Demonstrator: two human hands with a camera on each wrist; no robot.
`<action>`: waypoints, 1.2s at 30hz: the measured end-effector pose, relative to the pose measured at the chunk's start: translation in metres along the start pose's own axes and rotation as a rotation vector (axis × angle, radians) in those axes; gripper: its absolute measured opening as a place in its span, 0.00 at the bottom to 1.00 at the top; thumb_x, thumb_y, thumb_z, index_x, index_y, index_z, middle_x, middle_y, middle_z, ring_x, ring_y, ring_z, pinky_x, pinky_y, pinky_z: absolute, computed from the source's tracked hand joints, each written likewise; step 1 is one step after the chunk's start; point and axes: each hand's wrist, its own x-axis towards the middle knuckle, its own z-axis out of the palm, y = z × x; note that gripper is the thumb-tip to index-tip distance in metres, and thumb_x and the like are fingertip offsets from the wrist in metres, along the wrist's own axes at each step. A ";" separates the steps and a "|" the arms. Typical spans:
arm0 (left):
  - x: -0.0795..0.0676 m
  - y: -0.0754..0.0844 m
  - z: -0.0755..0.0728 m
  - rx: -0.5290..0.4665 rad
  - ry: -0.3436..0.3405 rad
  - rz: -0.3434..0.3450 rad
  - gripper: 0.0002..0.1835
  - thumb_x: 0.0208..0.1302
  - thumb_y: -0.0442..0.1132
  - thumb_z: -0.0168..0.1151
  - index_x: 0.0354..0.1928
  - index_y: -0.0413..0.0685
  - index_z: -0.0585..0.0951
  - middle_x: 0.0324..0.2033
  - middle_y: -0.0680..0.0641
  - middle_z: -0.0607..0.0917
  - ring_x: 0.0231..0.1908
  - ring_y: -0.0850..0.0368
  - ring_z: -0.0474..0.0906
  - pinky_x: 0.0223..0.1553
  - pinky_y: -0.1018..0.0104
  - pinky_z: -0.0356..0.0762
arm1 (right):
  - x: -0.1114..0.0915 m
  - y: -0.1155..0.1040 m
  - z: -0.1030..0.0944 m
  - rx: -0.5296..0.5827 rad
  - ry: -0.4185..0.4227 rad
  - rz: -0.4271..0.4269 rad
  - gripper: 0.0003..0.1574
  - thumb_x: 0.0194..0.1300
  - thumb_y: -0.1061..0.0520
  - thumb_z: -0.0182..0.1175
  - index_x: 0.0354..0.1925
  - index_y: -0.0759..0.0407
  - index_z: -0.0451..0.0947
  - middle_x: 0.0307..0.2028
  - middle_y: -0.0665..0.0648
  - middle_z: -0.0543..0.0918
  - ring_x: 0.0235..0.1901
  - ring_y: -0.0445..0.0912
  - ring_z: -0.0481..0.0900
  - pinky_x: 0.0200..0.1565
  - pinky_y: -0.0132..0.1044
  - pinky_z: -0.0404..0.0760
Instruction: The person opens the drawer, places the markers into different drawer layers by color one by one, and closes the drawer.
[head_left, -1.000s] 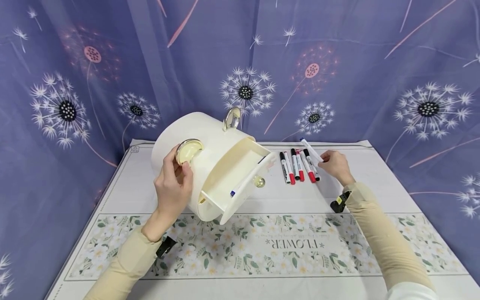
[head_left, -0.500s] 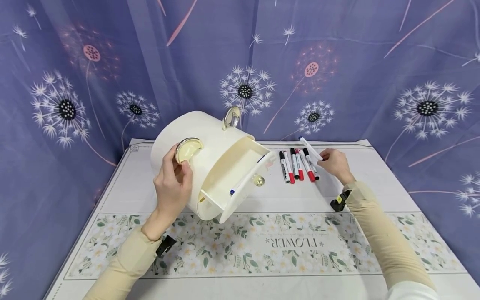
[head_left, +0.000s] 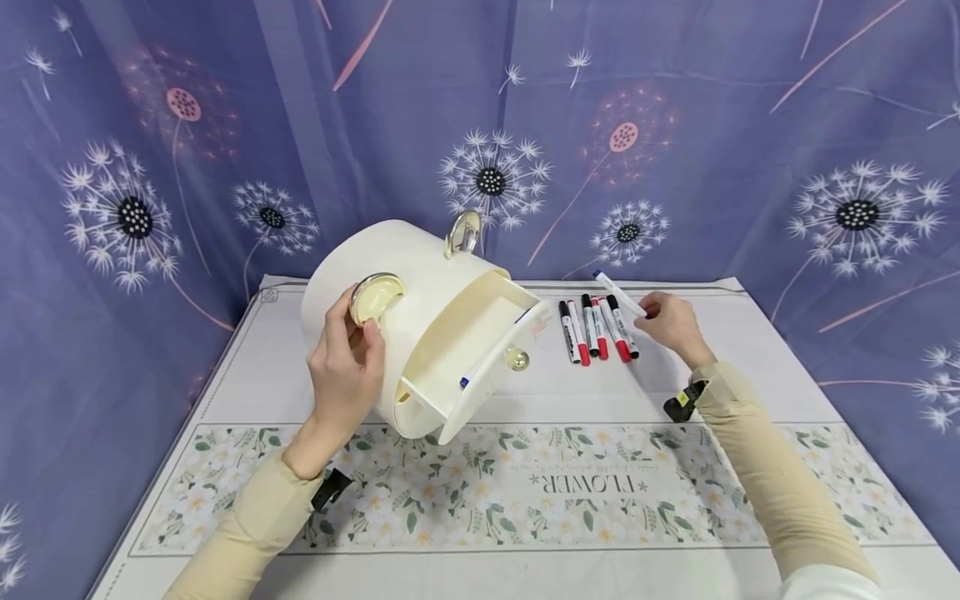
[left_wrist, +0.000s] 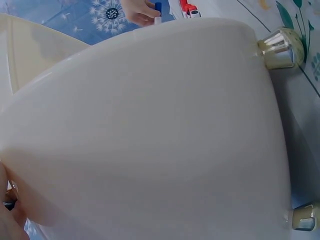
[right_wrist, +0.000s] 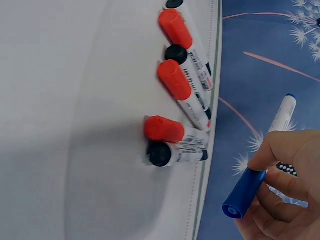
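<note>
In the head view my left hand [head_left: 345, 362] grips a gold-rimmed ear [head_left: 377, 298] on a cream rounded storage box [head_left: 386, 250], thumb in front and fingers behind. The box is tilted, its drawer [head_left: 461, 337] pulled out. A blue-ended marker [head_left: 464, 382] lies inside along the drawer front, partly hidden by it. At the right, my right hand [head_left: 671, 323] pinches a white marker [head_left: 618, 293] near one end. The right wrist view shows its blue cap [right_wrist: 245, 195] between thumb and fingers. Most of the left hand is out of the left wrist view.
Several red- and black-capped markers [head_left: 592, 329] lie side by side on the white table cover [head_left: 540, 408], left of the right hand. A floral strip [head_left: 480, 492] runs along the front. Behind hangs a blue dandelion curtain [head_left: 705, 125]. A gold knob [head_left: 517, 359] juts from the drawer front.
The marker in the right hand now lies slightly flatter, its far end a little further left. My left hand and the box stay in place.
</note>
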 end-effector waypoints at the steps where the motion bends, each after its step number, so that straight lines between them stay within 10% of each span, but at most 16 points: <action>1: 0.000 0.000 0.000 -0.003 -0.002 -0.002 0.21 0.59 0.30 0.52 0.55 0.32 0.69 0.41 0.33 0.81 0.35 0.44 0.83 0.31 0.61 0.82 | 0.000 0.000 -0.001 0.001 0.005 -0.011 0.15 0.49 0.62 0.60 0.38 0.68 0.76 0.33 0.69 0.82 0.33 0.58 0.80 0.37 0.48 0.75; 36: 0.004 0.001 -0.005 -0.019 -0.056 -0.028 0.19 0.59 0.31 0.52 0.53 0.31 0.69 0.40 0.33 0.81 0.36 0.44 0.83 0.34 0.62 0.82 | -0.004 -0.057 -0.021 0.113 -0.040 -0.138 0.14 0.51 0.66 0.60 0.40 0.64 0.76 0.35 0.67 0.82 0.36 0.56 0.80 0.39 0.50 0.80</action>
